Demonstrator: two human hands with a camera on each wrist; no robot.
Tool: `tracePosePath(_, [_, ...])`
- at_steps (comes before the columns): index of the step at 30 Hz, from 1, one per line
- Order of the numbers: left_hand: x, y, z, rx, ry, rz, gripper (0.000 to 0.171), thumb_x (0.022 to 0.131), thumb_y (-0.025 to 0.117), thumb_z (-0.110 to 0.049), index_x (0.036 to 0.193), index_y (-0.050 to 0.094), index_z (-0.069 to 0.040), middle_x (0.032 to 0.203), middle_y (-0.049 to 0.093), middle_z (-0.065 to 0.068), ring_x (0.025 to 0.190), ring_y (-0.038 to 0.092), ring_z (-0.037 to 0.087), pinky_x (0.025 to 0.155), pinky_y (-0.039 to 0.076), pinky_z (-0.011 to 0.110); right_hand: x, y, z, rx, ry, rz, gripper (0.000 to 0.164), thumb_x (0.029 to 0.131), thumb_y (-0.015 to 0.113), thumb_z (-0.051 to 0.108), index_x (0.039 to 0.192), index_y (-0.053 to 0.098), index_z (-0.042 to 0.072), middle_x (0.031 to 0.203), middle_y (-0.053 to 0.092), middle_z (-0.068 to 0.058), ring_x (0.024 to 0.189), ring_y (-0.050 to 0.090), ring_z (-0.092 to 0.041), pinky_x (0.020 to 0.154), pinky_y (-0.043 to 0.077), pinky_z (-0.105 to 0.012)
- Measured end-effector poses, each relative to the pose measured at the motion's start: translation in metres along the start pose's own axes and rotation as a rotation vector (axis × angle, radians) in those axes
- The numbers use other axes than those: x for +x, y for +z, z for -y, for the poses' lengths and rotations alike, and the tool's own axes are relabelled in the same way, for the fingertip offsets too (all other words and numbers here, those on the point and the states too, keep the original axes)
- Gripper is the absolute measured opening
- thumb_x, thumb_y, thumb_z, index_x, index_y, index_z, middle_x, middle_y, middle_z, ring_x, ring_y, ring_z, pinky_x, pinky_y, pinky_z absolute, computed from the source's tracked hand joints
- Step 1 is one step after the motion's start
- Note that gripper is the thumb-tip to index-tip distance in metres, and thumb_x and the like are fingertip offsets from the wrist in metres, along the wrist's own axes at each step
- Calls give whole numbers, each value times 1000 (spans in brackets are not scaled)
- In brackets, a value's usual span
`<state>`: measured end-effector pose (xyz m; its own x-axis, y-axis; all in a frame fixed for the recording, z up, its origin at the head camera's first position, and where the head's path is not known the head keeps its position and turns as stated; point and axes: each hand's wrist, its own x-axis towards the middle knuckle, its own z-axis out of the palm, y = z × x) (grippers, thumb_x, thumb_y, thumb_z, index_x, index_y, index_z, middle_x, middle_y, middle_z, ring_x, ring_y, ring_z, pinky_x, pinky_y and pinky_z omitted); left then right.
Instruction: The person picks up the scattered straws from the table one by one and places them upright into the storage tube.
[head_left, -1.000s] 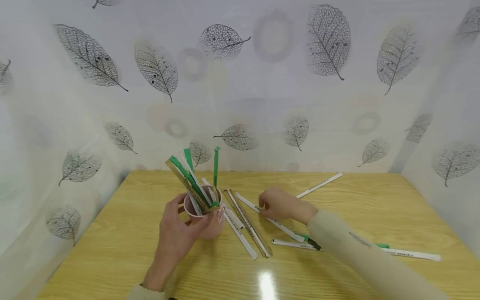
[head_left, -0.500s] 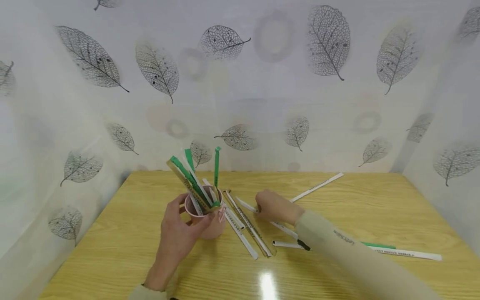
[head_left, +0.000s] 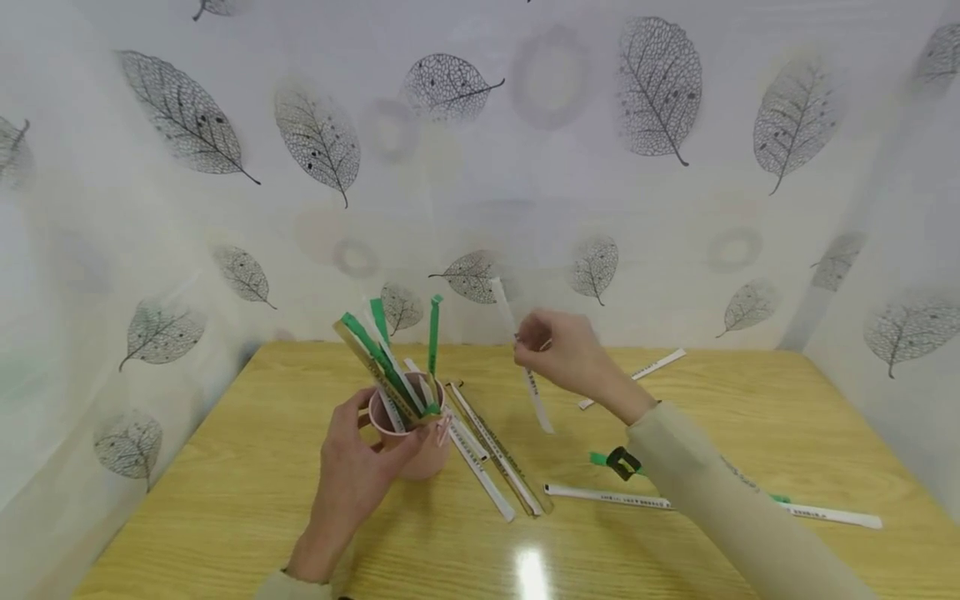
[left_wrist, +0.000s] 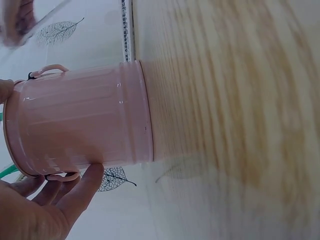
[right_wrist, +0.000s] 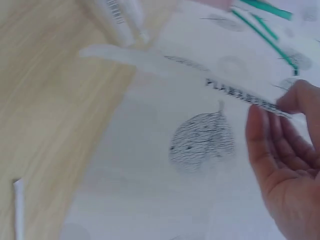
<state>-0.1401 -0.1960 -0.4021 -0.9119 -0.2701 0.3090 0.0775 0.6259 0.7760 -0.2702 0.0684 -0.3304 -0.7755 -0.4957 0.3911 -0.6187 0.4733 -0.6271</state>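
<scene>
My left hand (head_left: pixel 352 475) grips a pink bucket-shaped cup (head_left: pixel 420 460) near its rim, thumb at the front and fingers round the far side. In the left wrist view the cup (left_wrist: pixel 85 117) shows small side handles and stands on the wooden table. Several paper-wrapped straws (head_left: pixel 386 367), green, brown and white, lean inside it. To the right, my right hand (head_left: pixel 566 354) pinches a white paper-wrapped straw (head_left: pixel 537 404) between thumb and fingertips, raised and steeply slanted. Printed letters show on this straw (right_wrist: pixel 235 92) in the right wrist view.
White straws (head_left: pixel 483 475) and a brown straw (head_left: pixel 517 471) lie just right of the cup. Another white straw (head_left: pixel 611 497) and a green one (head_left: pixel 597 458) lie partly under the right sleeve (head_left: pixel 720 492). One white straw (head_left: pixel 660 363) lies farther back. A leaf-patterned curtain (head_left: pixel 480 200) surrounds the table.
The right hand took hold of a white straw that lay on the table and has raised it, turning it from lying flat to steep. The left hand and cup have stayed put.
</scene>
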Motion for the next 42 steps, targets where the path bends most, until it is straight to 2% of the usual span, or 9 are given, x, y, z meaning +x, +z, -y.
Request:
tracePosePath(4, [0, 0, 0, -4, -9, 2, 84, 71, 77, -54, 135, 41, -14, 128, 45, 6, 110, 54, 26, 77, 59, 32, 6, -5, 22, 216, -92, -141, 11, 84, 66, 5, 93, 61, 7, 88, 66, -5, 80, 64, -13, 73, 59, -24])
tracePosePath(9, [0, 0, -1, -16, -19, 4, 84, 70, 78, -53, 135, 41, -15, 129, 45, 6, 111, 54, 25, 78, 59, 33, 14, 0, 49, 420, -187, -272, 15, 84, 65, -1, 98, 59, -1, 91, 64, -13, 81, 65, -14, 76, 59, -30])
tracePosePath(12, [-1, 0, -1, -16, -22, 3, 84, 71, 78, -53, 135, 41, -15, 129, 45, 6, 111, 53, 25, 78, 59, 32, 20, 8, 60, 500, -250, -301, 14, 83, 64, -5, 96, 58, -4, 88, 63, -16, 79, 65, -15, 74, 60, -33])
tracePosePath(14, [-2, 0, -2, -14, -16, 4, 83, 71, 77, -53, 135, 42, -15, 129, 45, 6, 110, 54, 25, 77, 59, 31, 22, 14, 63, 529, -275, -290, 14, 83, 63, -6, 96, 58, -5, 87, 62, -17, 78, 65, -15, 73, 60, -33])
tracePosePath(18, [-2, 1, -2, -21, -1, 9, 81, 72, 77, -52, 135, 42, -16, 127, 45, 6, 109, 54, 26, 75, 59, 31, 23, 31, 61, 496, -277, -233, 13, 83, 63, -4, 95, 58, -4, 87, 63, -15, 79, 64, -15, 72, 60, -31])
tracePosePath(22, [-3, 1, -3, -26, -1, 7, 80, 72, 77, -52, 134, 42, -16, 127, 46, 5, 109, 55, 26, 75, 59, 30, 21, 52, 49, 435, -271, -132, 9, 84, 63, -1, 92, 59, 2, 87, 65, -11, 77, 65, -14, 69, 59, -28])
tracePosePath(30, [-3, 0, -5, -17, -14, -16, 84, 68, 78, -56, 134, 43, -18, 128, 46, 2, 109, 54, 20, 74, 59, 27, 12, 81, 30, 191, -323, 18, 8, 83, 64, 4, 85, 60, 11, 78, 64, 2, 69, 60, -4, 60, 54, -17])
tracePosePath(37, [-1, 1, -4, -24, 0, -23, 83, 69, 79, -54, 134, 43, -17, 128, 46, 3, 109, 54, 22, 75, 59, 28, 10, 84, 25, 151, -327, 41, 8, 82, 66, 5, 85, 61, 11, 78, 63, 2, 68, 57, -3, 56, 52, -17])
tracePosePath(42, [1, 2, -5, -39, -15, 4, 84, 69, 78, -55, 135, 42, -19, 130, 45, 3, 111, 52, 23, 77, 58, 30, 3, 65, 22, 93, -297, 115, 10, 84, 66, 8, 94, 63, 8, 86, 65, 1, 76, 59, -5, 59, 53, -20])
